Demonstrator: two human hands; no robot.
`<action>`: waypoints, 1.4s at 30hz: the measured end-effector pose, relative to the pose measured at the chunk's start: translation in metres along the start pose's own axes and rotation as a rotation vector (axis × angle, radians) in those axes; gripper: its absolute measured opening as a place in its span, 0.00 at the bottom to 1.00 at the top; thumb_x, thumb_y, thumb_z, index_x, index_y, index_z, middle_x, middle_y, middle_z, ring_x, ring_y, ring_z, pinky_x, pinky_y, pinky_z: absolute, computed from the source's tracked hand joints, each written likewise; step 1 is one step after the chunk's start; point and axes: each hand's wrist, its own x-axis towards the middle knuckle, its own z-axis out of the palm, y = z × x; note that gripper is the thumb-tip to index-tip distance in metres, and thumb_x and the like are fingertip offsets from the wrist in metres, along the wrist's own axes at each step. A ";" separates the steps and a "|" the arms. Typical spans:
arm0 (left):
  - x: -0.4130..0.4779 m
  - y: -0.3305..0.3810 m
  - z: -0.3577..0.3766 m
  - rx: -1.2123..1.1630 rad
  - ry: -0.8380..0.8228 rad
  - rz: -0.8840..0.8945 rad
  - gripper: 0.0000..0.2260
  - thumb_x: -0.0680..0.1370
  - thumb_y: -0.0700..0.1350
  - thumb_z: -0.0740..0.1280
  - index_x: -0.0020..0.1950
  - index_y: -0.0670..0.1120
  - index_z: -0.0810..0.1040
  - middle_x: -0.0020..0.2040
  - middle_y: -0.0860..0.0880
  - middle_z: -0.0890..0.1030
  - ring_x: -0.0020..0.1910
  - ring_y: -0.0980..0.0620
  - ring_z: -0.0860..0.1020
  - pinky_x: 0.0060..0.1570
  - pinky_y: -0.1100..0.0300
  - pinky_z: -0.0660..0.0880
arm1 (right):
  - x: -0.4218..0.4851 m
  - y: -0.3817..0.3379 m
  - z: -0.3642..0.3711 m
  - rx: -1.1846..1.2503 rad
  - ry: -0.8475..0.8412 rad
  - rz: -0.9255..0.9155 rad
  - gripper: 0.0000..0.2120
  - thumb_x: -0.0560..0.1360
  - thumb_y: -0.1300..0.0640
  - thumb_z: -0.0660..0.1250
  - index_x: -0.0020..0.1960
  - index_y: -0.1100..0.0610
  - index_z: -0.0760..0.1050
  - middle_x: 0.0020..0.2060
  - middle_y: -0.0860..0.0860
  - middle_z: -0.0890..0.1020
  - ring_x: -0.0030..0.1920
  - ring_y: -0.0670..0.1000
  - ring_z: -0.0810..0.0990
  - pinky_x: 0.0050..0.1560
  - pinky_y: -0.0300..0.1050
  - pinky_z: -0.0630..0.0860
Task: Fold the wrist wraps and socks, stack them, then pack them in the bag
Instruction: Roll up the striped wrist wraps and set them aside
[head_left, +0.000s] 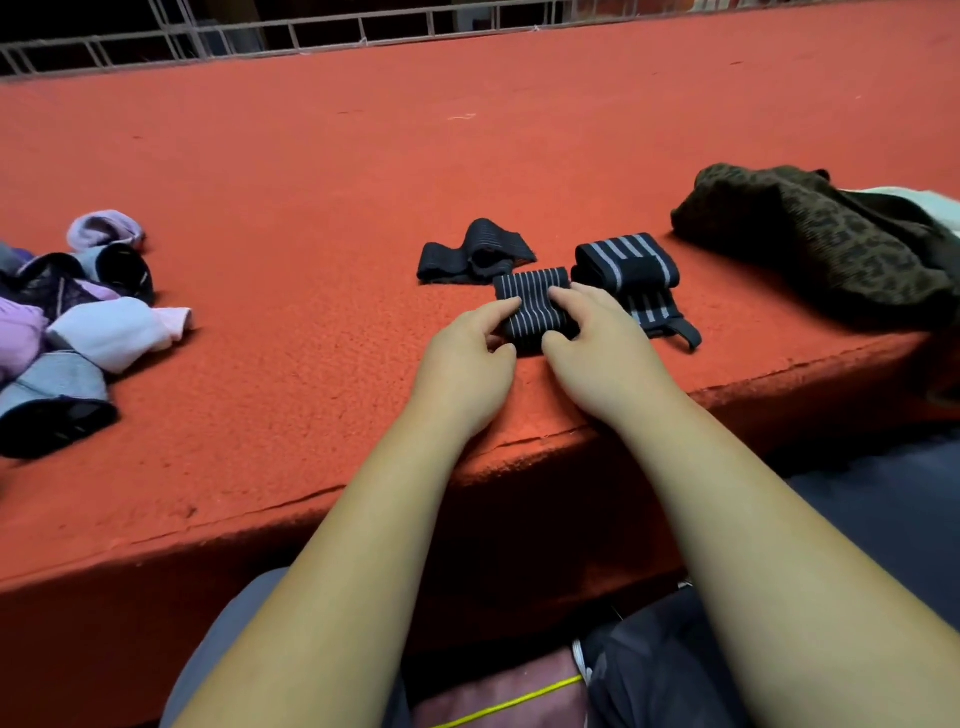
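Gripping a striped wrist wrap (535, 306) near the front edge of the red platform (311, 208) with left hand (467, 358) and right hand (597, 343), fingers curling over it mid-fold. Counting the rolled wrap (628, 265) just beside it on the right as done. Leaving the dark wrap (472, 254) loose just behind. Not touching the sock pile (67, 322) at the left edge. Not seeing into the leopard-print bag (810, 244) at the right edge. Guessing well under halfway.

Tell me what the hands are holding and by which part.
Both hold the striped wrist wrap on the red surface: the left hand pinches its left edge, the right hand its right edge.
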 end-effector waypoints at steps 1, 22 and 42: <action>-0.001 0.001 -0.001 -0.038 0.010 -0.007 0.26 0.79 0.36 0.67 0.76 0.56 0.77 0.69 0.57 0.81 0.64 0.58 0.80 0.70 0.60 0.72 | -0.001 -0.001 0.000 0.012 0.006 -0.006 0.29 0.80 0.56 0.64 0.81 0.52 0.68 0.82 0.48 0.65 0.81 0.47 0.62 0.82 0.46 0.58; 0.079 -0.047 -0.042 0.673 -0.030 -0.126 0.23 0.83 0.52 0.57 0.80 0.59 0.70 0.85 0.50 0.60 0.78 0.39 0.61 0.78 0.47 0.62 | -0.011 -0.028 -0.006 0.286 0.307 -0.108 0.10 0.79 0.61 0.65 0.55 0.50 0.82 0.54 0.44 0.78 0.47 0.41 0.73 0.53 0.37 0.68; 0.075 -0.043 -0.062 0.779 -0.136 -0.045 0.28 0.82 0.49 0.60 0.84 0.55 0.64 0.88 0.49 0.49 0.78 0.35 0.65 0.77 0.51 0.60 | -0.044 -0.058 0.038 0.266 0.052 -0.186 0.09 0.77 0.58 0.67 0.50 0.47 0.85 0.47 0.44 0.81 0.42 0.41 0.77 0.51 0.40 0.72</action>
